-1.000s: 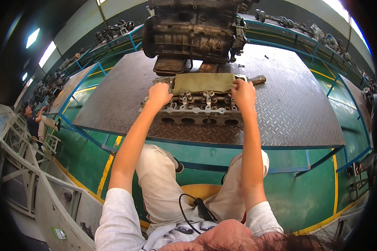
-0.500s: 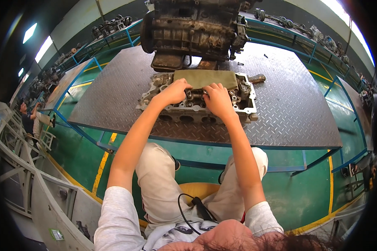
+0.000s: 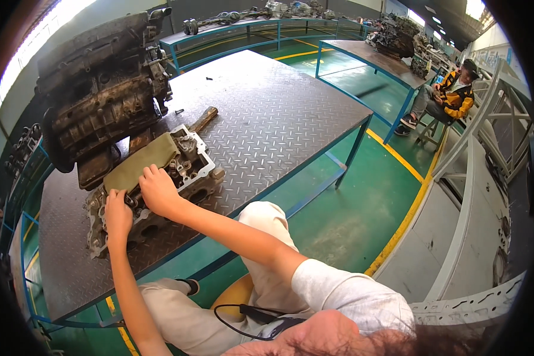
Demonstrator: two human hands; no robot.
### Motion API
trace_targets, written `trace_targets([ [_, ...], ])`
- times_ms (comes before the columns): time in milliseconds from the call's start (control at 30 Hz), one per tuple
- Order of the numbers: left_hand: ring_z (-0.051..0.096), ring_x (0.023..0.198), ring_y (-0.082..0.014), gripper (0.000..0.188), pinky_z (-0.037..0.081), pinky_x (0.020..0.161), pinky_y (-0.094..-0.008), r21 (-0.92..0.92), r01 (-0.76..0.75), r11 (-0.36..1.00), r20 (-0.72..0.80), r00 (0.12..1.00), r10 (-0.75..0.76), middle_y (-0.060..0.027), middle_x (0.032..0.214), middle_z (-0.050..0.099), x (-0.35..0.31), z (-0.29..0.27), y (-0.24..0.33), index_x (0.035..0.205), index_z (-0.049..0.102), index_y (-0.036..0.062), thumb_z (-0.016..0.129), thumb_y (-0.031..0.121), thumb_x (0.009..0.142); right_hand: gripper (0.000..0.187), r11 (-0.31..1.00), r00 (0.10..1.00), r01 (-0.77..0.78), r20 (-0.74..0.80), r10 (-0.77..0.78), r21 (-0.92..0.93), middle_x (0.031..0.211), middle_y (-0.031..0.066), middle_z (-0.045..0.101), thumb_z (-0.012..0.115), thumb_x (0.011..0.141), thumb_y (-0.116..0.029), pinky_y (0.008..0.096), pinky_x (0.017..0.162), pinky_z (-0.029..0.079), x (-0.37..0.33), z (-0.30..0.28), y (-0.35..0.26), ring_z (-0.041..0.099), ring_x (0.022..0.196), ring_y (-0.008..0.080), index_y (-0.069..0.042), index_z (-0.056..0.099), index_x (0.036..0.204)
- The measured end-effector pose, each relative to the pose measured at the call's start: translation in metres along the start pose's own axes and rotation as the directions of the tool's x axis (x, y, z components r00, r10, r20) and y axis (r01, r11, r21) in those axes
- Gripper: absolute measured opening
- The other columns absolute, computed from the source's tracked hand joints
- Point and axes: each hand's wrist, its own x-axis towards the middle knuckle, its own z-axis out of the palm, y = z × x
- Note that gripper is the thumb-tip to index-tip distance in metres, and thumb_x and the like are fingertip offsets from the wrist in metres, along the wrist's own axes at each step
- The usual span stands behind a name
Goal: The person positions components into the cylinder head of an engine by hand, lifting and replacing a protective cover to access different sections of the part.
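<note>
A grey metal cylinder head [image 3: 203, 169] lies on the steel-plate table in front of me. A folded olive-green cloth [image 3: 141, 161] covers part of its far side. My left hand [image 3: 118, 212] is closed at the head's left part, its fingertips by the cloth's near edge and a small dark metal part. My right hand [image 3: 159, 191] sits just beside it, fingers curled down among the valve-train parts. What either hand grips is hidden under the fingers. The right end of the head shows bare metal parts.
Behind the cylinder head stands a large dirty engine block [image 3: 104, 89]. A wooden-looking handle [image 3: 204, 120] and a small bolt [image 3: 180, 111] lie on the table [image 3: 279, 118]. Another person [image 3: 457, 92] sits far right by a second table [image 3: 371, 56]. A grey metal frame [image 3: 457, 225] stands at right.
My view has swung to the right, so the table and engine appear further left and tilted. Both hands stay at the cylinder head, now closer together.
</note>
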Motion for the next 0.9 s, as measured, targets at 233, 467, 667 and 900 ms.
trace_targets([
  [233,0.051,0.107,-0.0384,0.034,0.041,0.091,-0.0458,0.099,-0.049,0.994,-0.1,0.993,0.059,-0.0192,0.108,0.057,-0.004,0.012,-0.014,0.111,0.059,-0.0031,0.044,-0.007,0.081,0.019,0.994,1.0,-0.017,0.02,0.019,-0.112,0.089,0.0129,0.054,0.066,0.068,-0.016,0.0345,0.074,0.037,0.0,-0.003,-0.014,0.048,0.091,0.0271,-0.003,0.064,0.082],
  [467,0.05,0.107,-0.0383,0.032,0.041,0.092,-0.045,0.043,-0.012,0.999,-0.136,0.991,0.018,-0.0187,0.11,0.057,-0.01,0.015,-0.006,0.109,0.058,-0.0051,0.044,-0.006,0.081,0.026,0.988,0.998,-0.018,0.048,0.026,-0.156,0.092,0.0116,0.053,0.067,0.066,-0.016,0.0319,0.076,0.038,-0.005,-0.001,-0.013,0.048,0.093,0.0258,-0.001,0.063,0.088],
  [667,0.05,0.11,-0.0366,0.032,0.04,0.098,-0.043,-0.057,-0.033,0.998,-0.176,0.984,0.023,-0.019,0.112,0.057,-0.02,0.015,-0.002,0.114,0.057,-0.007,0.047,-0.002,0.084,0.022,0.983,0.998,-0.034,0.043,0.043,-0.181,0.091,0.0116,0.053,0.064,0.072,-0.016,0.0327,0.076,0.037,-0.006,0.003,-0.013,0.048,0.092,0.0257,-0.002,0.062,0.089],
  [900,0.051,0.109,-0.036,0.025,0.041,0.095,-0.0417,-0.058,-0.039,0.998,-0.222,0.975,0.026,-0.0181,0.111,0.059,-0.022,0.014,0.001,0.11,0.058,-0.0057,0.054,0.007,0.09,0.024,0.973,0.998,-0.022,0.057,0.036,-0.23,0.091,0.012,0.053,0.064,0.071,-0.016,0.0332,0.077,0.037,-0.006,0.0,-0.015,0.048,0.092,0.0256,-0.002,0.061,0.09],
])
